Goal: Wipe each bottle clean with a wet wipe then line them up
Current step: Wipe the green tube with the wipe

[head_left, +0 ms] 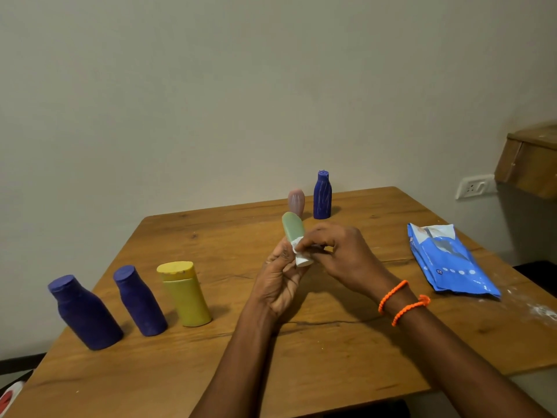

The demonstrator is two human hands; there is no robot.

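Note:
My left hand [278, 277] grips a small pale green bottle [293, 228] by its lower part, above the middle of the wooden table [331, 342]. My right hand [340, 251] pinches a white wet wipe [301, 254] against the bottle's lower half and white cap end. On the left stand three bottles in a row: a large purple bottle [84, 312], a smaller purple bottle [139, 300] and a yellow bottle [184, 292]. At the far edge stand a pink bottle [296, 201] and a blue bottle [322, 195].
A blue wet-wipe pack [449, 260] lies on the right side of the table. White powder marks [539, 309] show near the right edge. A wall socket [474, 187] and a wooden cabinet [530, 164] are at the far right. The wall rises behind the table.

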